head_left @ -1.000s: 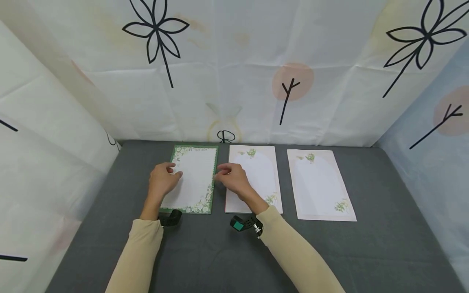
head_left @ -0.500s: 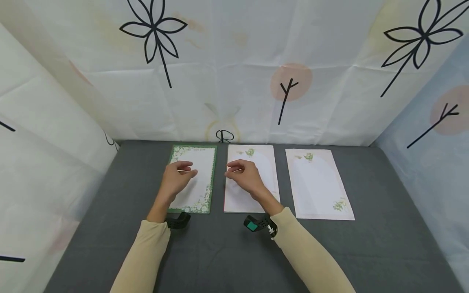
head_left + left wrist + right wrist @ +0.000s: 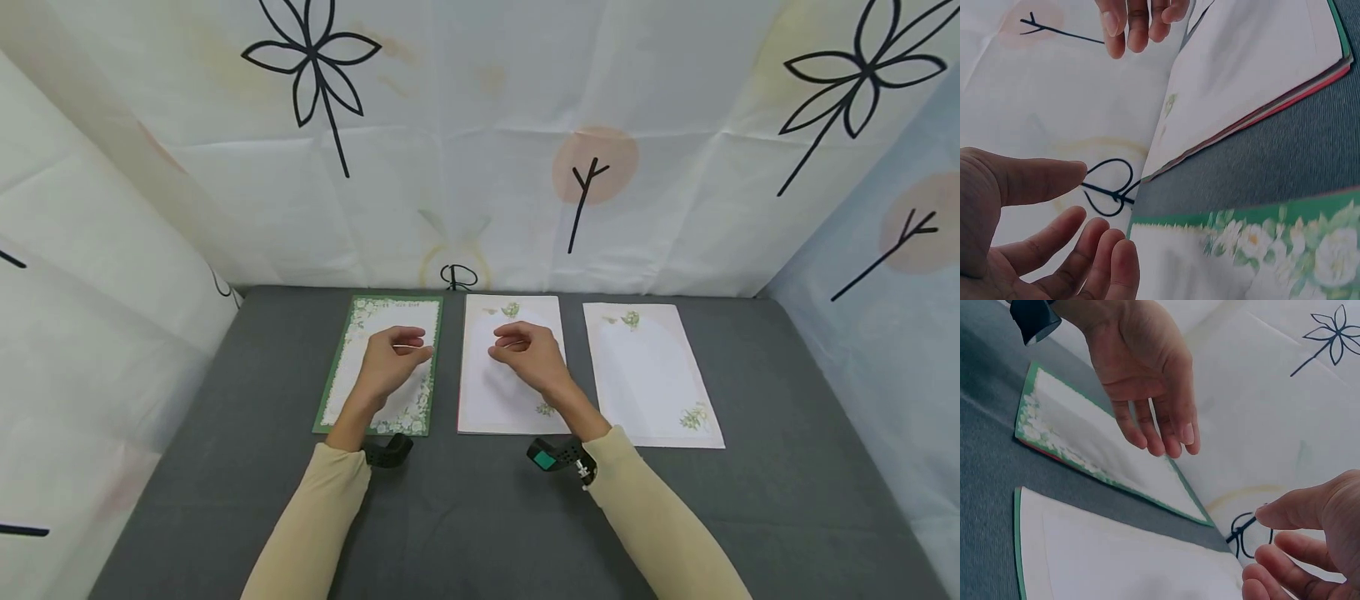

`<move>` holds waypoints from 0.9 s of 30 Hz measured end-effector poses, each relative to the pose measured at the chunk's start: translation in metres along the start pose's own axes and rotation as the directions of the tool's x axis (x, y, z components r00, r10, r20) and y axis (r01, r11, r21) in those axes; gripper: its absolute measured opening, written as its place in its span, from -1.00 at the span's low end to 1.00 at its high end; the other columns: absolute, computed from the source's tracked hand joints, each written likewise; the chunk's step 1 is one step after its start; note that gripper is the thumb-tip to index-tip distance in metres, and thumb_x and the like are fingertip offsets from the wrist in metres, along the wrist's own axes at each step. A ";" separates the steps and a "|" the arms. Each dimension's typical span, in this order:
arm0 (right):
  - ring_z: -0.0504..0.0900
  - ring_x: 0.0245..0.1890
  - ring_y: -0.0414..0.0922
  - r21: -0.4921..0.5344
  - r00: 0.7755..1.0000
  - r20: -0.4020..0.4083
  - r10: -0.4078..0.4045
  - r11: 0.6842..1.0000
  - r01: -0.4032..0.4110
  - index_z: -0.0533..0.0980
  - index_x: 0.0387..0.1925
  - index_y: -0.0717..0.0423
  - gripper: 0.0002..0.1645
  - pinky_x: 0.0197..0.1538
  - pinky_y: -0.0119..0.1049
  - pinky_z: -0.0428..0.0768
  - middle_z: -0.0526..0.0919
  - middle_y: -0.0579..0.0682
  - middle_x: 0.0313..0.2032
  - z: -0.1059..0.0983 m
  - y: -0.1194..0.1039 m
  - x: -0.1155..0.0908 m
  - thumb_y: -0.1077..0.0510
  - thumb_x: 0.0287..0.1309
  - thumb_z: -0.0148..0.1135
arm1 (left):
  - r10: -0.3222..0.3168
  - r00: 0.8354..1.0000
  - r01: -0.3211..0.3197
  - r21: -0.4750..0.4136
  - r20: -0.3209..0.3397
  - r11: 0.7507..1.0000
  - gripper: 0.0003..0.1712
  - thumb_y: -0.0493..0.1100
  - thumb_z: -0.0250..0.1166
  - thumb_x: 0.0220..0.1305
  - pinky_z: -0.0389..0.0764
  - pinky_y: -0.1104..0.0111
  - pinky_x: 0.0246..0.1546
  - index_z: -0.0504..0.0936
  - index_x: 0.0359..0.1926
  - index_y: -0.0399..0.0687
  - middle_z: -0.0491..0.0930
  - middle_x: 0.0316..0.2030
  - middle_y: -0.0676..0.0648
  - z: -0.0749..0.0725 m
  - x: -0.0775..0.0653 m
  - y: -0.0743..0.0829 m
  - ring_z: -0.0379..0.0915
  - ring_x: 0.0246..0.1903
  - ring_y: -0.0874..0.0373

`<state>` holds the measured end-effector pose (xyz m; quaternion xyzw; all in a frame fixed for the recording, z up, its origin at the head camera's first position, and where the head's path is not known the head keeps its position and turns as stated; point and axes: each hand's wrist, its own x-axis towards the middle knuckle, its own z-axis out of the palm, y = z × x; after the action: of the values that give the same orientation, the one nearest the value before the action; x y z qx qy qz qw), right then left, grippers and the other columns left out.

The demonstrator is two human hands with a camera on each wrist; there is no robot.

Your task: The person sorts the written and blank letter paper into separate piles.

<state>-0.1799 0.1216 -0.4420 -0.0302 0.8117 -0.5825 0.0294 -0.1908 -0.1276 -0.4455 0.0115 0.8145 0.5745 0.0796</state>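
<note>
Both hands hang empty with fingers relaxed and loosely bent: the left hand [image 3: 388, 360] above the green-bordered floral sheet [image 3: 411, 396], the right hand [image 3: 534, 358] above the middle paper stack [image 3: 491, 387], neither seeming to touch paper. At the wrists sit a black left wristband [image 3: 387, 451] and a right wristband [image 3: 551, 455] with a green patch. The floral sheet and middle stack lie flat, a narrow gap between them; the right-hand paper [image 3: 648, 375] lies slightly askew beside that stack, all on the grey-covered table [image 3: 465, 525] before a printed curtain [image 3: 450, 108]. The middle stack shows red and green edges underneath — so a careless pinch could lift several layers, or a brushing wristband or fingertip could slide loose layers out of line.
</note>
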 end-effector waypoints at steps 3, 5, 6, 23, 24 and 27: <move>0.66 -0.11 0.10 -0.018 1.000 -0.013 -0.001 1.000 0.001 0.60 0.06 0.37 -0.58 -0.12 -0.24 0.61 0.68 0.19 -0.15 -0.007 0.003 -0.002 0.24 0.20 0.42 | 0.006 1.000 -0.006 -0.009 0.023 1.000 -0.50 -0.24 0.34 0.37 0.54 0.03 0.05 0.52 0.27 -0.35 0.54 0.07 -0.33 0.008 0.002 0.000 0.48 0.08 -0.19; 0.65 -0.11 0.11 -0.026 1.000 -0.022 0.005 1.000 -0.006 0.59 0.07 0.38 -0.57 -0.11 -0.22 0.60 0.67 0.20 -0.14 -0.012 0.005 -0.003 0.25 0.20 0.42 | 0.009 0.999 -0.008 -0.012 0.041 1.000 -0.49 -0.24 0.34 0.37 0.54 0.01 0.07 0.51 0.28 -0.35 0.52 0.09 -0.34 0.013 0.003 0.001 0.48 0.10 -0.20; 0.64 -0.10 0.10 -0.030 1.000 -0.026 0.011 0.999 -0.011 0.59 0.08 0.37 -0.56 -0.10 -0.20 0.60 0.67 0.20 -0.14 -0.015 0.006 -0.004 0.25 0.20 0.42 | 0.009 0.999 -0.009 -0.013 0.047 1.000 -0.48 -0.24 0.34 0.37 0.54 0.01 0.07 0.51 0.28 -0.35 0.52 0.10 -0.34 0.015 0.004 0.001 0.47 0.11 -0.20; 0.61 -0.03 0.13 -0.198 0.976 -0.175 0.129 0.967 -0.163 0.55 0.16 0.33 -0.45 -0.01 -0.01 0.59 0.63 0.26 -0.02 -0.048 0.035 -0.011 0.20 0.17 0.44 | -0.037 0.998 0.035 0.041 0.048 0.999 -0.49 -0.23 0.40 0.30 0.61 0.09 -0.04 0.55 0.23 -0.32 0.57 0.00 -0.26 0.046 0.011 0.001 0.54 0.01 -0.13; 0.61 -0.02 0.13 -0.204 0.974 -0.182 0.136 0.964 -0.173 0.55 0.17 0.33 -0.45 0.00 -0.01 0.59 0.63 0.26 -0.01 -0.049 0.036 -0.012 0.19 0.18 0.44 | -0.044 0.998 0.042 0.049 0.046 0.998 -0.49 -0.23 0.41 0.30 0.61 0.09 -0.04 0.55 0.22 -0.32 0.57 -0.01 -0.25 0.048 0.011 0.001 0.54 0.02 -0.12; 0.61 -0.02 0.13 -0.215 0.968 -0.202 0.149 0.958 -0.192 0.54 0.18 0.33 -0.44 0.01 -0.01 0.59 0.63 0.26 0.00 -0.053 0.040 -0.013 0.18 0.17 0.44 | -0.058 0.998 0.055 0.077 0.036 0.995 -0.51 -0.22 0.41 0.29 0.61 0.09 -0.05 0.57 0.20 -0.31 0.58 -0.03 -0.24 0.051 0.013 -0.001 0.56 0.00 -0.12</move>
<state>-0.1720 0.1855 -0.4633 0.0907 0.8733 -0.4788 0.0011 -0.1959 -0.0789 -0.4643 0.0023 0.8342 0.5401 0.1110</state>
